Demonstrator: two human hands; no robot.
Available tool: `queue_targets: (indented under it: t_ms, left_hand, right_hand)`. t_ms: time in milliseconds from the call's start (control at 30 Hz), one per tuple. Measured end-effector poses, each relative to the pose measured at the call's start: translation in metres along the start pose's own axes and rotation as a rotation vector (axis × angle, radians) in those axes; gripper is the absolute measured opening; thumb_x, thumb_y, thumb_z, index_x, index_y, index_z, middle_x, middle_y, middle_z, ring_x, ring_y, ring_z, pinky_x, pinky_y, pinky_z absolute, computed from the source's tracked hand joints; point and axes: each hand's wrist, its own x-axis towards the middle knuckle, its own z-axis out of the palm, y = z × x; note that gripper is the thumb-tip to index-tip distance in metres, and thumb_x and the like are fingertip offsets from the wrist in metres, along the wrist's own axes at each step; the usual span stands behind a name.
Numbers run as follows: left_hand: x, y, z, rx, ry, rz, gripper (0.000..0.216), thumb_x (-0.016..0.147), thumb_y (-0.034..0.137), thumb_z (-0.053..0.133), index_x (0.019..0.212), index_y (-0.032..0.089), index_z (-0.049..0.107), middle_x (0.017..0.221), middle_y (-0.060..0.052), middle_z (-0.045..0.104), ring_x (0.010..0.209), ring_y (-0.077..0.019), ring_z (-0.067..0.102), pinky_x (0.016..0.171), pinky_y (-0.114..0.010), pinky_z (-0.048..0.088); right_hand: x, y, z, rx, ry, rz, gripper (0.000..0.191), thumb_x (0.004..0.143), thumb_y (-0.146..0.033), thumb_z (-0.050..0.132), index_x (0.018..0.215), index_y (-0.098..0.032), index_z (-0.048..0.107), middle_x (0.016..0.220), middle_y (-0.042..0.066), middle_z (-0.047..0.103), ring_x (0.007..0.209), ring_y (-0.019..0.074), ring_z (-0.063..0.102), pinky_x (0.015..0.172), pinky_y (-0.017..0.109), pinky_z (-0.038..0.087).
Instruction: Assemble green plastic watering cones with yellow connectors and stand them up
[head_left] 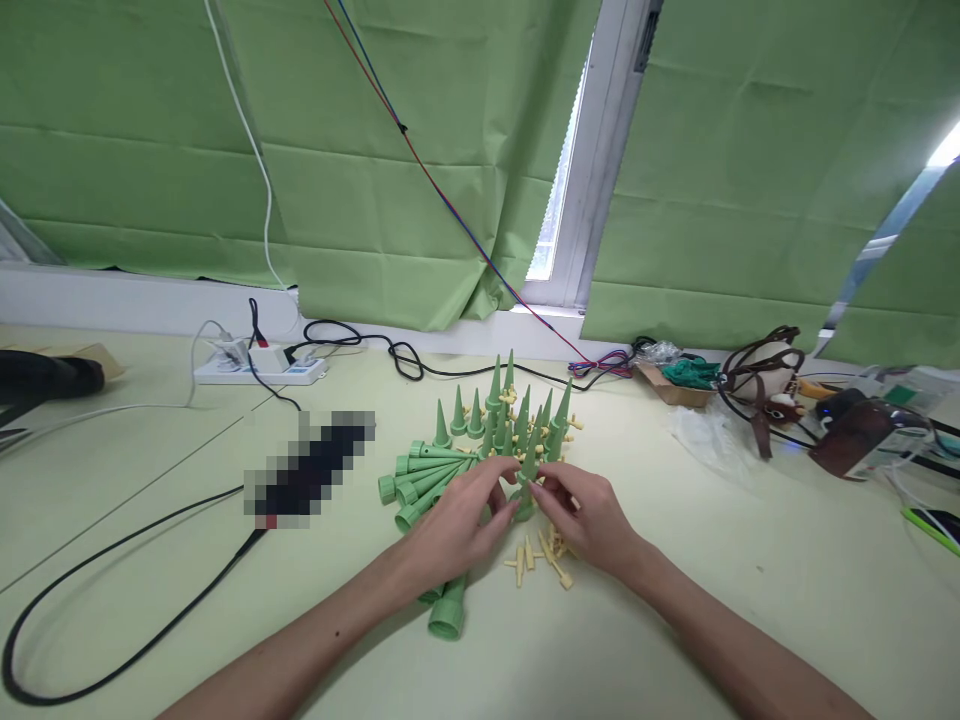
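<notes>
My left hand [457,525] and my right hand [581,515] meet over a pale green table [675,600], both pinching one green plastic cone spike [527,480] that stands upright between the fingertips. Behind it stand several more green cones [510,410], some with small cream valve pieces on them. A pile of green cones [420,475] lies flat to the left, and another cone [448,612] lies under my left wrist. Loose cream valve pieces [541,562] are scattered below my right hand.
A black cable [112,610] and a blurred dark object [311,470] lie at left. A white power strip [259,368] sits by the wall. Bags, straps and packets [780,395] clutter the right. Green curtains [375,150] hang behind.
</notes>
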Motion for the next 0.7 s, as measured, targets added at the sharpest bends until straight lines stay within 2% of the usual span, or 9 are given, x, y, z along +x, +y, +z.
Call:
queue_targets:
  t_ms: [133,233,500,700]
  left_hand:
    - [0.001,0.0,-0.002,0.052,0.104,0.009,0.017,0.096,0.019,0.048,0.113,0.021,0.05,0.099,-0.002,0.06,0.074,-0.0129,0.059,0.067,-0.026,0.047]
    - [0.001,0.001,-0.003,0.069,0.13,0.019,0.015,0.097,0.019,0.046,0.111,0.02,0.051,0.097,-0.002,0.059,0.071,-0.0121,0.056,0.063,-0.025,0.045]
    - [0.0,0.002,-0.002,0.079,0.135,0.047,0.015,0.097,0.02,0.045,0.11,0.02,0.052,0.095,-0.002,0.059,0.069,-0.0121,0.055,0.061,-0.024,0.043]
    - [0.0,0.002,-0.003,0.087,0.137,0.037,0.013,0.098,0.021,0.045,0.108,0.02,0.054,0.094,-0.002,0.06,0.069,-0.0118,0.054,0.06,-0.024,0.043]
  right_hand:
    - [0.005,0.005,-0.008,0.048,0.072,0.076,0.012,0.097,-0.027,0.051,0.094,-0.017,0.058,0.066,-0.001,0.054,0.054,0.0114,0.045,0.05,0.024,0.039]
    - [0.008,0.006,-0.013,0.072,0.094,0.12,0.016,0.098,-0.03,0.05,0.089,-0.018,0.056,0.064,-0.002,0.05,0.053,0.0109,0.041,0.05,0.024,0.038]
    - [0.01,0.011,-0.011,0.038,0.026,0.134,0.024,0.099,-0.032,0.05,0.08,-0.018,0.056,0.062,-0.003,0.045,0.054,0.011,0.036,0.051,0.024,0.035]
    - [0.009,0.008,-0.008,0.013,0.0,0.096,0.025,0.099,-0.032,0.052,0.081,-0.017,0.062,0.061,-0.001,0.051,0.054,0.0122,0.04,0.053,0.025,0.036]
